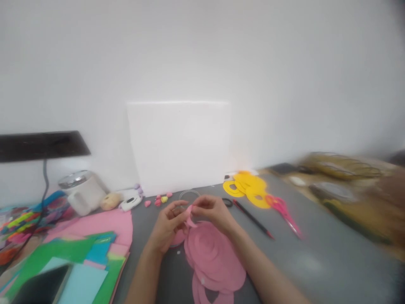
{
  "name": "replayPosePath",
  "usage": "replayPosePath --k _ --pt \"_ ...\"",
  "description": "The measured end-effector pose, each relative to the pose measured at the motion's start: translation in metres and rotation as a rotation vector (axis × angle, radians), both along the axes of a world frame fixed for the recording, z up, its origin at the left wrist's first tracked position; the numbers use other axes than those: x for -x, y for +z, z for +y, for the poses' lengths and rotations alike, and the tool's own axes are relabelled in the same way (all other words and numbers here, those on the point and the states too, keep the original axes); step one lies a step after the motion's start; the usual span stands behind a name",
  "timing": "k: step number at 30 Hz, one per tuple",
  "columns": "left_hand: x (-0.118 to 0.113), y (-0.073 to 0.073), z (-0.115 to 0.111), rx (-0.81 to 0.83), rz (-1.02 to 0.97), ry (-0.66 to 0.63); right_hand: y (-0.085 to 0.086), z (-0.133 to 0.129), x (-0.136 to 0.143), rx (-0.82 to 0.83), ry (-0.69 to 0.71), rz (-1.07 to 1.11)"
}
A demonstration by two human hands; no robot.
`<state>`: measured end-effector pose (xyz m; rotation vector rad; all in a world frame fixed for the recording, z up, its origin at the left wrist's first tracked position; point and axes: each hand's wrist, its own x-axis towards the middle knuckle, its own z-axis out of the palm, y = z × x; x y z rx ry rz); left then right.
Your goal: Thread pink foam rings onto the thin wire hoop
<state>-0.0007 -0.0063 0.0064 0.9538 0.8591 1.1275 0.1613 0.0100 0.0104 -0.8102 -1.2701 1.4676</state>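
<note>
Between both hands, a small curled pink paper piece (190,216) is pinched above the grey table. My left hand (169,223) grips its left side with thumb and fingers. From the right, my right hand (213,212) holds its upper edge, fingertips pressed together. Just below lies a pile of pink paper spirals and rings (215,257). Part of another pink round piece (177,239) shows under my left hand. A loop of thin wire (189,192) lies behind the hands.
Right: black pencil (253,218), pink scissors (286,215), yellow paper rings (249,185). Left: coloured sheets (63,253), dark phone (41,287), white mug (84,196), small pink and yellow beads (163,199). A white board (180,145) leans on the wall behind.
</note>
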Motion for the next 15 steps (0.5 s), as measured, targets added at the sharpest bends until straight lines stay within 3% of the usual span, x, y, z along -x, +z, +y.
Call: replayPosePath --k 6,15 --pt "-0.0006 0.0025 -0.0012 -0.042 0.032 -0.029 -0.0017 -0.0005 -0.0007 0.005 0.0 -0.006" --pt "0.0038 -0.0069 0.0044 -0.106 0.124 0.01 -0.0004 0.0003 -0.0018 0.028 -0.026 -0.033"
